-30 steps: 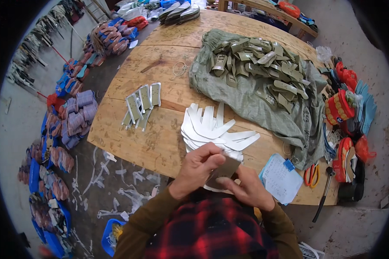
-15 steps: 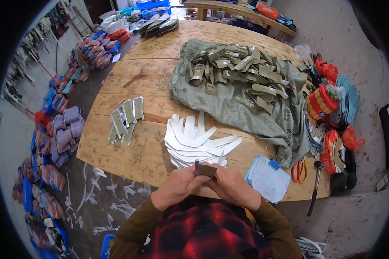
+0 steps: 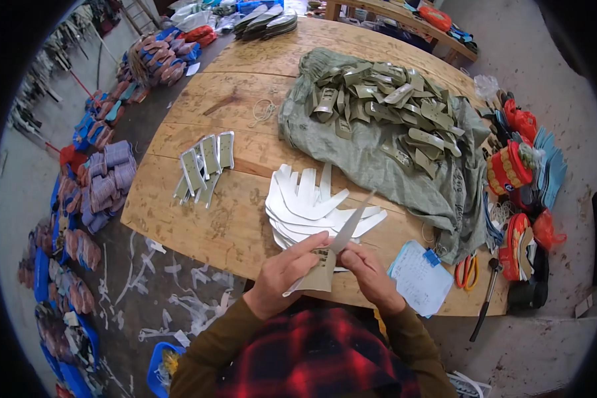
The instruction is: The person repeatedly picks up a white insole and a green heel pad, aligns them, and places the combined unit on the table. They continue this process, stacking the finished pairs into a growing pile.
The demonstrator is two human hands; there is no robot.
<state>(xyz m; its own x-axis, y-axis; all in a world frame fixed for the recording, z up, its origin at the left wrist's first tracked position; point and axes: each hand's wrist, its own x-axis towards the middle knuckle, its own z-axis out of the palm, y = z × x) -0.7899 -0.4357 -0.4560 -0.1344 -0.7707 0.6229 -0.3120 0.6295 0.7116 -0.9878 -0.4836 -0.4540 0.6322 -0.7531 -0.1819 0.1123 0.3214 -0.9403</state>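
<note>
My hands: the left hand is curled around one side of the piece; the right hand looks to be pinching the low end of the strip.
Piece: a flat, olive-tan, bendy-looking piece with small dark marks near its top, held between my hands, just above the counter's near edge.
Strip: a long, thin, pale strip with a pointy tip, sticking up and away from my right fingers. I can't tell if it is stuck to the piece.
Step now: I think I am handling the strip at the piece's edge.
Next move: I guess it calls for a steady left hand and a careful right pinch.
White pile: smooth, curved white strips, fanned out just past my hands.
Small group: olive pieces with shiny white edges, overlapping, ahead and left of my left hand.
Big heap: curvy olive pieces on a wrinkly green woven sack, far past my right hand.
</note>
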